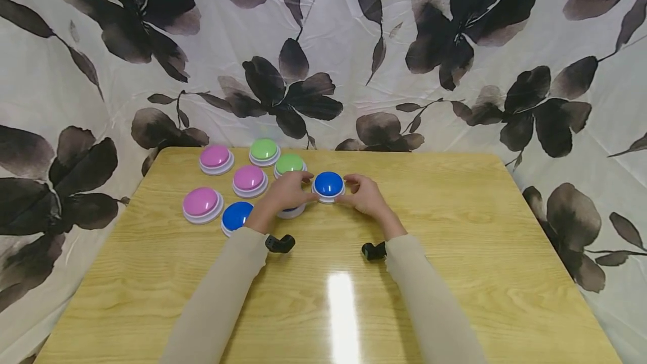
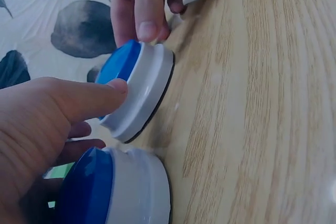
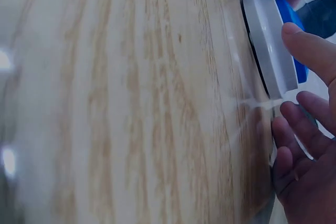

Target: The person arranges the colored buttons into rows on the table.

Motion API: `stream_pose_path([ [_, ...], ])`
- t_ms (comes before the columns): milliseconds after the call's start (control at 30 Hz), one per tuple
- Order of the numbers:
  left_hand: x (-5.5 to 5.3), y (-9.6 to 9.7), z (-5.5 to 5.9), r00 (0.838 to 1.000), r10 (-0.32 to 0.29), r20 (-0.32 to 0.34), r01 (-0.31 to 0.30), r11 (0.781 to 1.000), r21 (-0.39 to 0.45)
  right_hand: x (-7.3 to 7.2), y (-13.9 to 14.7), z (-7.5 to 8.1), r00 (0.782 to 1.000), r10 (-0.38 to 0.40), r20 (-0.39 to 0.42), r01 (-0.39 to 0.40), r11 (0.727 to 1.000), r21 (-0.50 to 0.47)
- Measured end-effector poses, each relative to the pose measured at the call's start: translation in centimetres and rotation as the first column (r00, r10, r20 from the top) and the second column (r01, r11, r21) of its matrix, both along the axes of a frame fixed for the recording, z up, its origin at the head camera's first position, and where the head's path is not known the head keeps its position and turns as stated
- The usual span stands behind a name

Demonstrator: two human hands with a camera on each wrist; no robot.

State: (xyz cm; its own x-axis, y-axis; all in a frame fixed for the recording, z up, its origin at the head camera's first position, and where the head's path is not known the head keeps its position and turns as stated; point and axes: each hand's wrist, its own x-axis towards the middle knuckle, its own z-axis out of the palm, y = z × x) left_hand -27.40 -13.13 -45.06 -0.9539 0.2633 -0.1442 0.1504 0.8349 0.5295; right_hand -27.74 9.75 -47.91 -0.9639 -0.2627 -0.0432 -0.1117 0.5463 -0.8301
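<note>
A blue push button (image 1: 328, 184) with a white base sits on the table between both hands. My left hand (image 1: 289, 189) holds its left side, with the thumb on the near edge of the dome in the left wrist view. On the opposite side my right hand (image 1: 368, 196) holds it with its thumb at the near rim and the index finger toward the far side. The right hand's other fingers are loosely bent. Another blue button (image 2: 86, 192) stands just beside the left hand, which partly covers it in the head view.
Three pink buttons (image 1: 214, 156) stand on the left of the wooden table (image 1: 480, 251). Two green buttons (image 1: 264, 149) are at the back, and a further blue button (image 1: 236, 215) lies by the left wrist. Floral cloth (image 1: 354, 72) hangs behind the table.
</note>
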Motion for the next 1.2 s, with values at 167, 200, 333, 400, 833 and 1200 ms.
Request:
stream_pose_path([
  [167,-0.4,0.2,-0.6,1.0,-0.014,-0.016,0.013,1.0,-0.004,-0.1,-0.2,-0.4,1.0,-0.003,0.003,0.003,1.0,-0.003],
  [200,-0.5,0.2,-0.7,1.0,-0.015,-0.025,0.015,1.0,-0.005,-0.1,-0.2,-0.4,1.0,-0.005,0.002,0.005,1.0,-0.004],
  [333,-0.7,0.2,-0.9,0.998,-0.017,-0.064,0.017,1.0,-0.006,-0.2,-0.4,-0.4,1.0,-0.006,-0.008,0.006,1.0,0.011],
  [400,-0.7,0.2,-1.0,0.997,-0.012,-0.078,0.012,1.0,-0.001,-0.2,-0.5,-0.4,1.0,-0.011,-0.011,0.011,1.0,0.027],
  [833,-0.3,0.4,-2.0,0.996,-0.001,-0.087,0.002,1.0,0.011,0.1,-0.4,-0.8,1.0,-0.009,-0.015,0.01,0.999,0.041],
  [1200,-0.3,0.7,-0.9,0.996,-0.001,-0.085,0.006,0.998,0.055,0.0,0.2,-0.3,1.0,-0.01,-0.023,0.01,1.0,-0.007],
])
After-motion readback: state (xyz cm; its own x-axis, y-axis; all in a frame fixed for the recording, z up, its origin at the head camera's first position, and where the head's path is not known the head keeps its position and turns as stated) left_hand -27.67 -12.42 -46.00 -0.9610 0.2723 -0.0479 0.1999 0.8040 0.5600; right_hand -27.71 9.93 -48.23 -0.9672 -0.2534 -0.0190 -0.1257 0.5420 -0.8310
